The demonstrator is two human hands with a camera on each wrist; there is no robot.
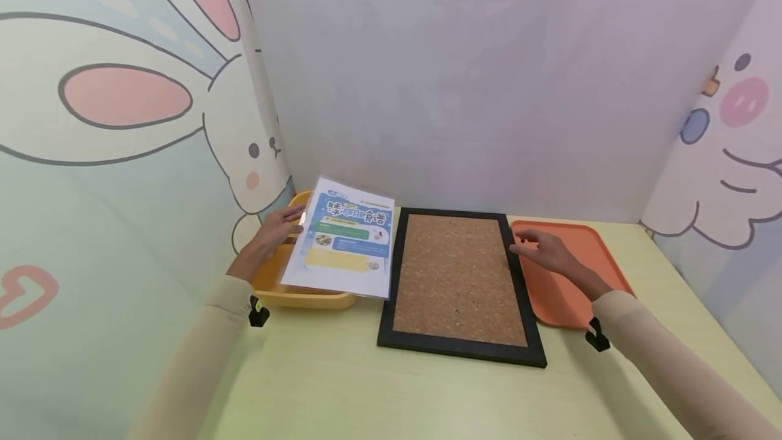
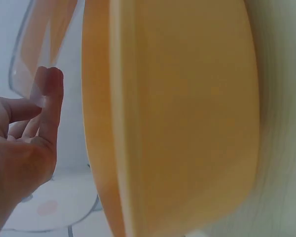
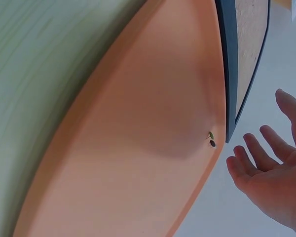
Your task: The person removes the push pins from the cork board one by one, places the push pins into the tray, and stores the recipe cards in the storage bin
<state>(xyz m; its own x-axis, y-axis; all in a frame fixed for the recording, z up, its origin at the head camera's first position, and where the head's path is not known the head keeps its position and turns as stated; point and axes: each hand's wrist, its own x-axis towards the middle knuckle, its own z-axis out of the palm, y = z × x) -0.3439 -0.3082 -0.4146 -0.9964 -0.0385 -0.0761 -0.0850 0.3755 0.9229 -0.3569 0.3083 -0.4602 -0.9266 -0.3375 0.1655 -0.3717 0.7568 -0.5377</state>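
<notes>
My left hand (image 1: pixel 277 231) pinches the left edge of a laminated printed sheet (image 1: pixel 345 240) between thumb and fingers. The sheet is tilted above a yellow basin (image 1: pixel 299 301) and hides much of it. In the left wrist view, the sheet's clear corner (image 2: pixel 27 79) sits at the fingertips. My right hand (image 1: pixel 546 252) hovers over an orange tray (image 1: pixel 586 257), fingers spread loosely, holding nothing. Two tiny pieces, one green and one dark (image 3: pixel 212 144), lie near the tray's edge; their kind is too small to tell. Between the hands lies a black-framed cork board (image 1: pixel 458 277).
Everything stands on a pale wood-grain table (image 1: pixel 318 379). A plain pale curtain (image 1: pixel 464 87) hangs close behind, with cartoon-printed cloth (image 1: pixel 110 209) on the left and right. The board's right side touches or nearly touches the tray.
</notes>
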